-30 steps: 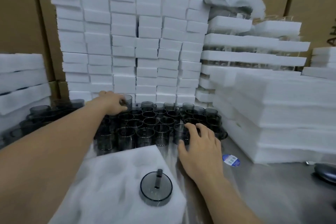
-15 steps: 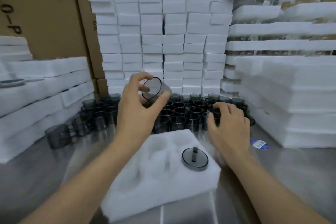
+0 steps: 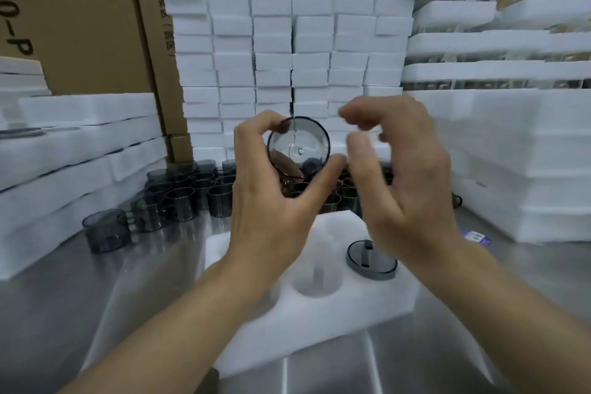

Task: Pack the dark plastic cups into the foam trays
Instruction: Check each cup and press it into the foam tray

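One dark plastic cup [image 3: 299,145] is held in the air above the foam tray [image 3: 319,307], tipped so its open mouth faces the camera. The left hand [image 3: 271,198] clamps it, thumb under the rim and fingers curled over the top. The right hand [image 3: 403,176] hovers just beside the cup, fingers spread and curled, blurred, holding nothing. The tray lies on the steel table [image 3: 96,297] below both hands; one round pocket [image 3: 316,281] is bare, and a dark lidded piece [image 3: 371,257] sits in the pocket to its right. A cluster of loose cups [image 3: 188,198] stands behind the tray. Stacked foam blocks [image 3: 287,57] and cardboard cartons [image 3: 80,19] rise beyond.
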